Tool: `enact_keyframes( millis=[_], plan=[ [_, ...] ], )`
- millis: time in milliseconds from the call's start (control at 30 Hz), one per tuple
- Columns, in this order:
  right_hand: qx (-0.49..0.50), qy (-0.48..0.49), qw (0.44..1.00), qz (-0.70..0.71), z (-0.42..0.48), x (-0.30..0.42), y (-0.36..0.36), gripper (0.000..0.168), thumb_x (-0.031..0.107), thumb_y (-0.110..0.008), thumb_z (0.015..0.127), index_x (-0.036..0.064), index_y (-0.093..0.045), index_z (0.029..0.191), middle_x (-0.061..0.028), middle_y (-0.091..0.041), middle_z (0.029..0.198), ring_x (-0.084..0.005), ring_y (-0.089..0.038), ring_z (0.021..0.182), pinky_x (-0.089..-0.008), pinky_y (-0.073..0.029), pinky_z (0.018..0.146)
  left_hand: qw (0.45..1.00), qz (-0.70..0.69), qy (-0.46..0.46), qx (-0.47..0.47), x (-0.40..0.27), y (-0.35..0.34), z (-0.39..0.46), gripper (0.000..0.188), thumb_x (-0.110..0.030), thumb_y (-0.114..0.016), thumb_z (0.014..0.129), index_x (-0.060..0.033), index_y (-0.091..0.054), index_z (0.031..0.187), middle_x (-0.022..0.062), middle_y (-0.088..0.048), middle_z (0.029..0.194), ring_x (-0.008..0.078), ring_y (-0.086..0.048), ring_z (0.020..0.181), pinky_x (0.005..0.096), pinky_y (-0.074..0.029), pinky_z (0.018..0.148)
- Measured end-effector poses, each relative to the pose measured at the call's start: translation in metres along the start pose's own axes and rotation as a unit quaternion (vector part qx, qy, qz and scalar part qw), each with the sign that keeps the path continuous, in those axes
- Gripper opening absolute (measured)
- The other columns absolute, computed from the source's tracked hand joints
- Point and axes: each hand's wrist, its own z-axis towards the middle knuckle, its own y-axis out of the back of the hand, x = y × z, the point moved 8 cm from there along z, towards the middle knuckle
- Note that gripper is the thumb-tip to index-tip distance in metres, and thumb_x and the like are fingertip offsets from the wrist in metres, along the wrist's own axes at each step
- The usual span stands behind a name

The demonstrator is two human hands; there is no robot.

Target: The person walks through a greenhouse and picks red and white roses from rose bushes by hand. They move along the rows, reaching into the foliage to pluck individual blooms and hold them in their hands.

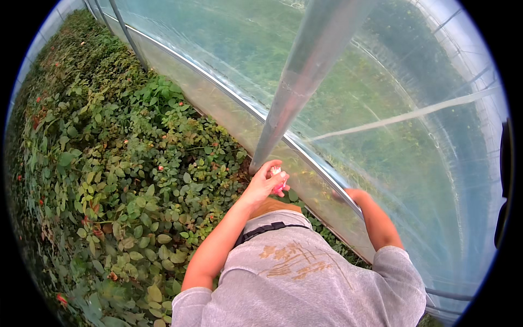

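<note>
My left hand (263, 186) is curled around a small pink-and-white crumpled thing (278, 180); whether it is a flower or a wrapper I cannot tell. It is just in front of the foot of a grey metal post (292, 88). On the right, my right hand (351, 195) reaches over a metal rail (229, 93) along the greenhouse wall. Its fingers pass behind the rail and the clear plastic film (322, 173), where they look blurred. What they hold, if anything, is hidden.
Dense leafy rose bushes (135, 163) with scattered red and pink blooms fill the left side. Large sheets of clear plastic film (392, 155) form the wall on the right, with grass showing through. A thinner metal post (128, 34) stands farther along the rail.
</note>
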Motion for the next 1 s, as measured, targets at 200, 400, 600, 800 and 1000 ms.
enact_keyframes(
  millis=[200, 400, 600, 800, 1000],
  plan=[
    [-0.189, 0.068, 0.962, 0.186, -0.043, 0.042, 0.025, 0.05, 0.047, -0.045, 0.093, 0.003, -0.062, 0.111, -0.015, -0.065, 0.105, -0.0306, -0.061, 0.095, -0.0369, -0.044, 0.087, 0.99, 0.132, -0.015, -0.039, -0.013, 0.002, -0.001, 0.048, -0.027, -0.058, 0.092, -0.0032, -0.04, 0.129, 0.0056, -0.059, 0.09, 0.0097, -0.055, 0.065, 0.0218, -0.044, 0.053],
    [-0.434, 0.249, 0.861, -0.096, -0.11, 0.148, -0.002, 0.035, 0.03, -0.059, 0.087, 0.006, -0.06, 0.112, -0.0167, -0.065, 0.1, -0.0293, -0.063, 0.089, -0.0384, -0.049, 0.078, 0.941, 0.306, -0.143, -0.033, -0.037, -0.053, 0.048, 0.07, -0.033, -0.064, 0.086, -0.001, -0.031, 0.138, 0.0164, -0.05, 0.12, 0.0213, -0.058, 0.094, 0.0321, -0.05, 0.077],
    [-0.458, 0.25, 0.85, -0.073, -0.113, 0.144, 0.004, 0.035, 0.026, -0.063, 0.083, 0.007, -0.057, 0.112, -0.0147, -0.065, 0.101, -0.032, -0.063, 0.091, -0.0398, -0.05, 0.077, 0.879, 0.441, -0.169, -0.07, -0.03, -0.043, 0.056, 0.062, -0.026, -0.063, 0.085, -0.0032, -0.037, 0.136, 0.0182, -0.045, 0.133, 0.026, -0.056, 0.11, 0.0364, -0.046, 0.092],
    [-0.478, 0.367, 0.796, -0.053, -0.123, 0.2, -0.009, 0.046, 0.027, -0.064, 0.083, 0.008, -0.052, 0.123, -0.019, -0.062, 0.108, -0.033, -0.059, 0.103, -0.0385, -0.047, 0.086, 0.946, 0.284, -0.075, -0.137, 0.054, 0.079, 0.017, 0.036, -0.019, -0.059, 0.086, -0.0001, -0.056, 0.116, 0.0128, -0.065, 0.102, 0.0197, -0.064, 0.088, 0.0308, -0.05, 0.079],
    [-0.186, 0.229, 0.954, -0.05, -0.021, 0.246, 0.006, 0.068, 0.056, -0.049, 0.088, 0.007, -0.043, 0.135, -0.0202, -0.052, 0.127, -0.0327, -0.054, 0.113, -0.0398, -0.043, 0.093, 0.952, 0.237, -0.03, -0.194, 0.093, 0.12, -0.026, 0.031, -0.016, -0.057, 0.087, 0.0005, -0.056, 0.114, 0.0095, -0.065, 0.094, 0.0146, -0.061, 0.081, 0.0283, -0.049, 0.072]
  ],
)
